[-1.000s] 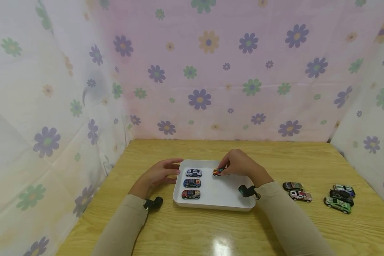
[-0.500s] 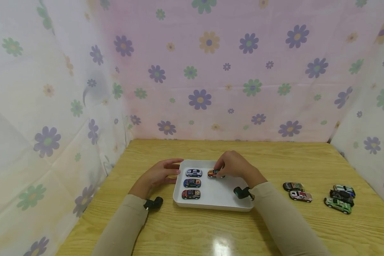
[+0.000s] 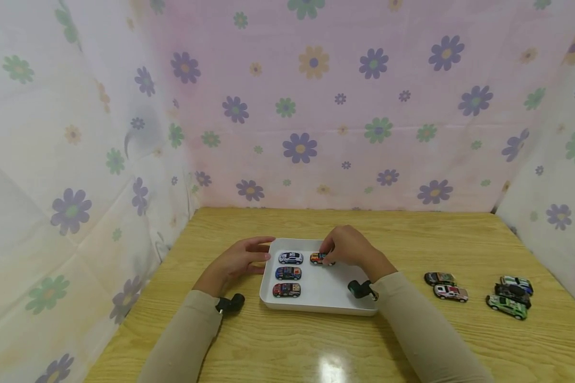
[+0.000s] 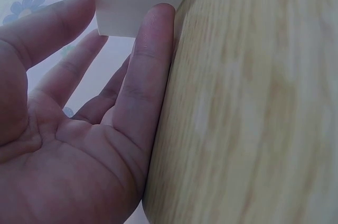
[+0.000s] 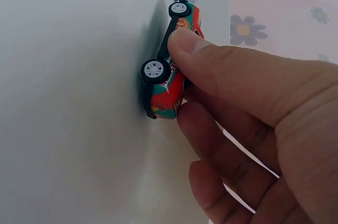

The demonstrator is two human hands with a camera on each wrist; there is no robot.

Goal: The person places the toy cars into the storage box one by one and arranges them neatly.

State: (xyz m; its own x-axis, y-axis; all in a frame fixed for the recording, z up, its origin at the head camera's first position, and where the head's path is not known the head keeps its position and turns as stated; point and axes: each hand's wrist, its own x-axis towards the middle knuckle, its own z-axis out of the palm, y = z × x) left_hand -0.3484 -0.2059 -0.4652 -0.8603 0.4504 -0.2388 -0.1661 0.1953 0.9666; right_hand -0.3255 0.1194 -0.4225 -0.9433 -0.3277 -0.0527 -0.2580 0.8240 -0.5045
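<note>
"where's the orange car [image 5: 165,94]?"

"in the tray [image 3: 323,287], towards its far side, right of the white car [image 3: 290,258] with a gap between them."

"and what has it?"

"the right grip [image 3: 350,247]. it's narrow, thumb on one side of the body, pinching it. whether all the wheels touch the tray floor, i can't tell."

"what sits nearer in the tray?"

"the blue car [image 3: 288,273] just beside the white one, then the red car [image 3: 286,290]. those three make a column along the left side."

"the left grip [image 3: 235,263]?"

"wide, fingers extended, fingertips at the tray's left wall. one finger lies along the bench [image 3: 249,340]."

"out to the right?"

"on the bench, well apart from the tray, a dark car [image 3: 438,278] beside a white-and-red car [image 3: 450,293]. farther right, a green car [image 3: 506,307], a black car [image 3: 511,293] and a green-and-white car [image 3: 518,282] bunched together."

"behind it all?"

"a flowered cloth [image 3: 340,117]."
</note>
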